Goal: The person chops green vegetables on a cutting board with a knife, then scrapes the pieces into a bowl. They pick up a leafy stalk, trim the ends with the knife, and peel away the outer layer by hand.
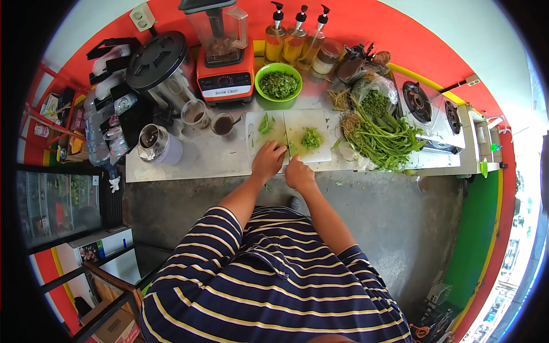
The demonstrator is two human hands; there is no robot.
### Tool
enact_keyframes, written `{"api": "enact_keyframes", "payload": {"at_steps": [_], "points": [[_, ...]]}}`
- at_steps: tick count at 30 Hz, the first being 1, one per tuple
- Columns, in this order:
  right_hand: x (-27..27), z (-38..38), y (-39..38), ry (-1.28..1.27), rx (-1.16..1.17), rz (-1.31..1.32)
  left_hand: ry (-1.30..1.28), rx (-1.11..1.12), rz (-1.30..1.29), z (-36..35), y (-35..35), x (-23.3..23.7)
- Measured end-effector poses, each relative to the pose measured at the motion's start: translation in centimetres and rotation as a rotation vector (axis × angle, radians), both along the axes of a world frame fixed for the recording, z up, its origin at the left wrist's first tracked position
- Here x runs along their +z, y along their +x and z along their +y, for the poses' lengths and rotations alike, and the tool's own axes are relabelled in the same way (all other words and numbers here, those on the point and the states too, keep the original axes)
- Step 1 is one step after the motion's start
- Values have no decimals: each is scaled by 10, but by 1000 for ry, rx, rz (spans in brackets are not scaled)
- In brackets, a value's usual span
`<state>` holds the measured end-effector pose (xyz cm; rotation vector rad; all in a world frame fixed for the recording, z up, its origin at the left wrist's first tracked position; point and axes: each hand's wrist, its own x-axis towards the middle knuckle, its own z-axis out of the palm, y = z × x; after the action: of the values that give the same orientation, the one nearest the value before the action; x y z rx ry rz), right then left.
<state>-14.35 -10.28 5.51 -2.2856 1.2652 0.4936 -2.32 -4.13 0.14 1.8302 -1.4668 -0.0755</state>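
Right hand [299,174] is closed round the handle of one knife [288,137], its blade lying across one cutting board [304,118]; left hand [269,160] has its fingers bent beside the blade, and whether it pinches greens cannot be told. Sound practice would be to curl those fingertips back and keep strokes short. Counted outward: one chopped pile [311,138] on the board's right half, one green bowl [261,86], one large bunch of greens [389,137] on the counter [229,166], one blender [225,74], three pump bottles [294,46].

Grip of knife [289,152] hidden in R hand [299,174]; shirt [269,286] cut off @ btm.
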Motion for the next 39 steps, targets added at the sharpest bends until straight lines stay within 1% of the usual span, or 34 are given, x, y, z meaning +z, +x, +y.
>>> {"api": "enact_keyframes", "payload": {"at_steps": [3,9,15,19,21,23,26,28,30,33,36,39], "points": [[-4,14,-6,-7,-9,19,-20,-4,-1,0,-1,0],[2,-5,8,-21,38,-5,-34,1,6,2,-1,0],[-7,17,-9,20,-44,-5,-26,13,56,5,0,-6],[-12,7,0,-5,-46,-34,-38,6,46,4,0,-3],[-8,-4,6,-33,11,-23,-34,1,59,4,1,-1],[-5,-5,1,1,-15,-34,-21,-8,82,4,2,-3],[3,14,-10,32,-40,-22,-25,18,90,3,1,-3],[-2,21,-12,31,-44,-3,-7,34,89,2,1,-5],[-13,16,-6,-32,-29,-8,-9,23,87,3,2,-4],[-12,-4,5,-26,4,-71,-2,7,92,4,2,-3],[-10,-1,3,0,-14,-57,12,5,117,5,3,-4],[-7,22,-9,20,-35,-20,2,20,131,4,3,-5]]}}
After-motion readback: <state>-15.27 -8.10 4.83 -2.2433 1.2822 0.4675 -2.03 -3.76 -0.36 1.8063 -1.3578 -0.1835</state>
